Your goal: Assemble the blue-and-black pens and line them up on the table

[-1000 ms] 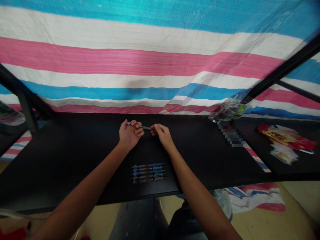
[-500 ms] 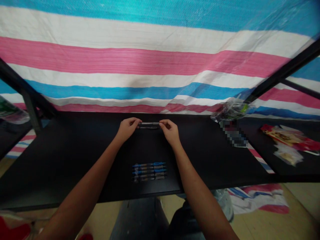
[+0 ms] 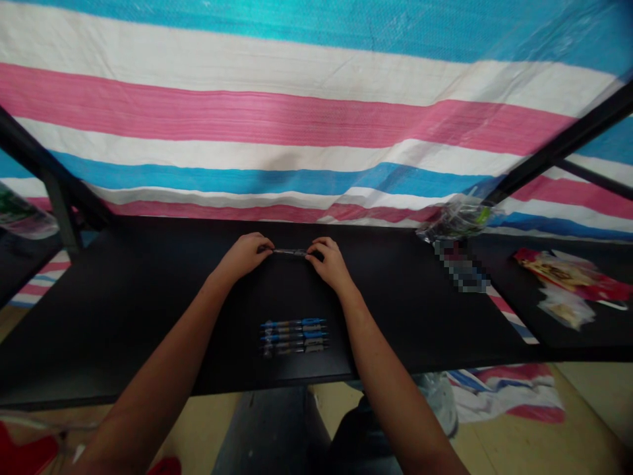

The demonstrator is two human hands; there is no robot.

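My left hand (image 3: 251, 254) pinches the left end of a dark, clear-barrelled pen (image 3: 290, 252) near the back of the black table (image 3: 148, 316). At the pen's other end, the fingers of my right hand (image 3: 327, 258) are closed on it. The pen lies sideways between both hands, low over the tabletop or touching it; I cannot tell which. Whether a second pen lies close against it is too blurred to say. Nearer to me, between my forearms, several pens (image 3: 294, 336) with blue and grey ends lie side by side in a row.
A striped tarp (image 3: 297, 119) hangs behind the table. To the right are a crumpled plastic bag (image 3: 457, 218), a blurred-out object (image 3: 462, 267) and a red packet (image 3: 573, 274) on another black surface. Dark metal bars (image 3: 62, 204) slope at the left. A plastic bottle (image 3: 24, 211) stands far left.
Two dark pens showed separately between my hands earlier; now they appear as one narrow line. My right hand has moved slightly left and down. The row of pens stays put.
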